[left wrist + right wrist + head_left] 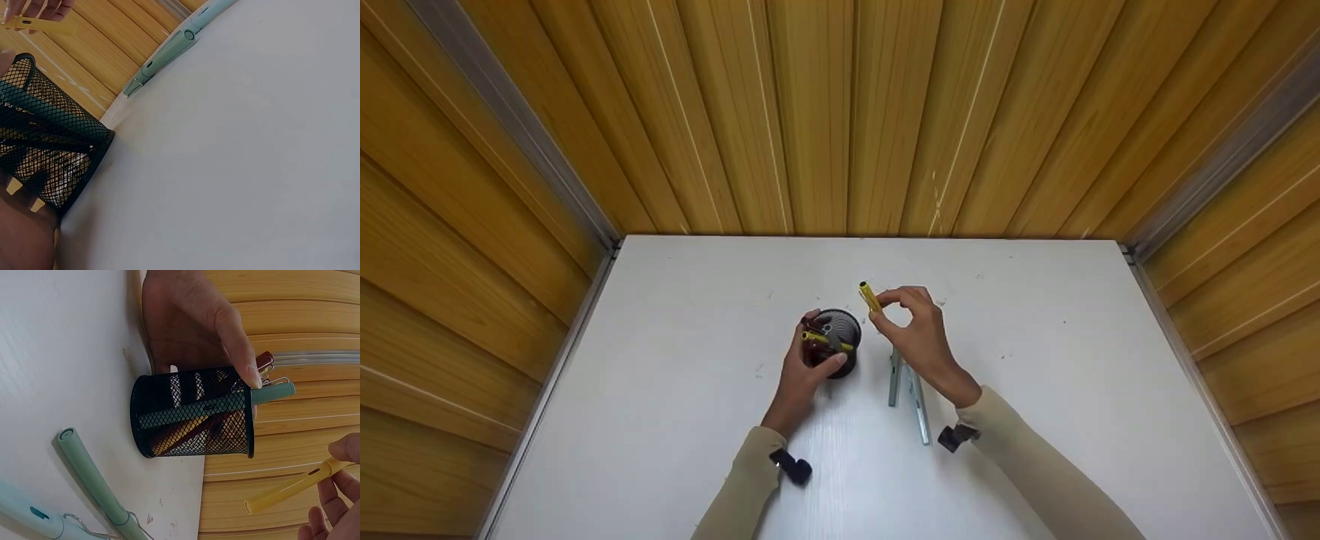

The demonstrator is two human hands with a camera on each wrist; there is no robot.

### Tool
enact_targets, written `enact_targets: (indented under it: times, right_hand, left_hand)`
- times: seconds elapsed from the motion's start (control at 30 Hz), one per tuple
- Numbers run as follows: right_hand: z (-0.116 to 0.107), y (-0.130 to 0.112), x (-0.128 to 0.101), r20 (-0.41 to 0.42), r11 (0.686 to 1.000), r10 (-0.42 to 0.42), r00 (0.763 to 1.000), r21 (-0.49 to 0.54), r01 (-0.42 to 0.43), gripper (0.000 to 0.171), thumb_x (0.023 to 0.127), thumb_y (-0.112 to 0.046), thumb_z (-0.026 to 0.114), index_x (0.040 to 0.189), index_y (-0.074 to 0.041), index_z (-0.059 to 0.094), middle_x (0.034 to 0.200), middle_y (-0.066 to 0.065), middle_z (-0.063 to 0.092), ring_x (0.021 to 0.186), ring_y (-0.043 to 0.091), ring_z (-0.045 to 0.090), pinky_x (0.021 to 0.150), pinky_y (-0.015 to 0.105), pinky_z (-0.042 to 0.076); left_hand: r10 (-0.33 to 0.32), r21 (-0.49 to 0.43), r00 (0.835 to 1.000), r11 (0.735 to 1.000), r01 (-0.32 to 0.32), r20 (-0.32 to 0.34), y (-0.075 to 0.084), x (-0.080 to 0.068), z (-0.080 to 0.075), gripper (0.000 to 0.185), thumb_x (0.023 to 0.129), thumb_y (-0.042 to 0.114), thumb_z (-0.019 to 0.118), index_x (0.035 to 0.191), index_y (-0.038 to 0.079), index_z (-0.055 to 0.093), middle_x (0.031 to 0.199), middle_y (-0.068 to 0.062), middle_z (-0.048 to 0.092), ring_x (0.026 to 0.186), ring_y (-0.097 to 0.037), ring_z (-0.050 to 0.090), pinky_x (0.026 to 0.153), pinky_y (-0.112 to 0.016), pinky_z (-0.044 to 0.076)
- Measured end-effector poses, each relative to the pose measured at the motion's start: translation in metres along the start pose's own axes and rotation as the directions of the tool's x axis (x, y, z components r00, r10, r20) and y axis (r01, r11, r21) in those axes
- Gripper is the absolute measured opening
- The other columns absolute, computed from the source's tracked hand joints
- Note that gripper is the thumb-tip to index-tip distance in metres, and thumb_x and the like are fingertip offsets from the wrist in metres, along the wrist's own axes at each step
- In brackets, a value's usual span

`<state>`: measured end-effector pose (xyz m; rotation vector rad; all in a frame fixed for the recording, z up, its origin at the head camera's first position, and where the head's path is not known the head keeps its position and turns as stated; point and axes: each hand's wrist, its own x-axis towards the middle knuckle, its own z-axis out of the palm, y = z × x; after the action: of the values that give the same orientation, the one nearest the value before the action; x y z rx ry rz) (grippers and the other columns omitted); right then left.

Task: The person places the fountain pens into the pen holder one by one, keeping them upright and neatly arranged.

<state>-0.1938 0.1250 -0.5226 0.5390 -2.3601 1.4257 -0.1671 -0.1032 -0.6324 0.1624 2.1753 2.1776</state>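
Nearest the viewer, two beige sleeves are reaching onto the white table (675, 390), w/ a small black wrist cam under each. L hand (802, 371) is wrapping round the black mesh pen cup (838, 341), thumb on the near side & fingers curling over the far rim, steadying it upright on the table. Pens are standing inside the cup: a pale green one (273, 392) w/ a wire clip, a dark red one and yellow ones, all poking above the rim. Just right of the cup, two pale green pens (907, 390) are lying flat on the table, partly under the R wrist. R hand (919, 334) is pinching a yellow pen (870, 296) betw. thumb & fingertips, holding it in the air above and just right of the cup, tilted, clear of the rim. Farthest back, wooden slat walls are closing in the table on three sides.
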Motion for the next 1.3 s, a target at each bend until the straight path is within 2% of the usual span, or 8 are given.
enact_targets:
  times: [0.37,0.57,0.8,1.1,1.3]
  right_hand:
    - [0.014,-0.01,0.005,0.015,1.0,0.006,1.0,0.014,-0.006,0.019,0.096,-0.009,0.086,0.114,-0.008,0.08,0.11,0.003,0.077,0.115,0.024,0.062,0.102,0.051,0.049]
    - [0.022,-0.015,0.007,0.022,0.999,0.001,1.0,0.035,-0.002,0.019,0.096,-0.011,0.087,0.114,-0.01,0.08,0.109,0.0,0.077,0.115,0.023,0.063,0.102,0.047,0.048]
    - [0.031,-0.02,0.008,0.026,0.999,0.001,1.0,0.05,-0.002,0.02,0.095,-0.006,0.087,0.113,-0.008,0.08,0.109,0.001,0.077,0.115,0.023,0.062,0.103,0.047,0.048]
    - [0.036,-0.026,0.011,0.027,0.997,-0.01,1.0,0.079,0.008,0.019,0.096,-0.008,0.085,0.114,-0.01,0.08,0.11,-0.001,0.077,0.117,0.021,0.061,0.105,0.047,0.048]
    - [0.042,-0.019,0.004,0.036,0.994,-0.015,0.999,0.105,0.012,0.017,0.097,-0.012,0.086,0.114,-0.012,0.081,0.11,-0.003,0.076,0.116,0.021,0.061,0.105,0.047,0.048]
  left_hand:
    - [0.002,-0.013,1.0,1.0,-0.002,0.004,0.001,0.001,0.0,0.085,0.099,0.033,0.083,0.169,0.04,0.036,0.164,-0.003,0.048,0.151,-0.024,0.05,0.126,-0.051,0.039]
    - [-0.009,-0.005,1.0,1.0,0.009,0.0,0.0,0.001,-0.001,0.088,0.097,0.037,0.084,0.17,0.038,0.035,0.165,-0.004,0.046,0.151,-0.025,0.049,0.126,-0.052,0.038]
    - [-0.029,0.015,0.999,0.999,0.03,-0.013,0.001,0.0,0.0,0.087,0.096,0.04,0.084,0.168,0.045,0.035,0.166,-0.003,0.046,0.153,-0.026,0.048,0.127,-0.053,0.037]
    - [-0.024,0.03,1.0,0.999,0.024,-0.006,0.002,0.0,0.001,0.087,0.097,0.041,0.083,0.169,0.043,0.034,0.165,-0.003,0.047,0.152,-0.025,0.048,0.127,-0.053,0.038]
    - [0.003,0.026,1.0,1.0,-0.003,0.002,0.003,0.0,0.001,0.088,0.098,0.041,0.083,0.171,0.038,0.033,0.167,-0.002,0.047,0.153,-0.024,0.048,0.127,-0.054,0.037]
